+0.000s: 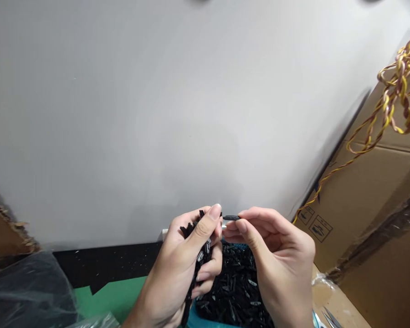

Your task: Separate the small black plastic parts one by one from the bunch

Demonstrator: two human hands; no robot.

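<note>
Cardboard boxes at right, twisted yellow-brown wire hanging over them; grey wall far; black plastic bag near left on green mat.

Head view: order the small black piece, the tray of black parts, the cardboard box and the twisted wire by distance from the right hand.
1. Small black piece, pinched in the right hand.
2. Tray of black parts, just below.
3. Cardboard box, right.
4. Twisted wire, upper right.
</note>
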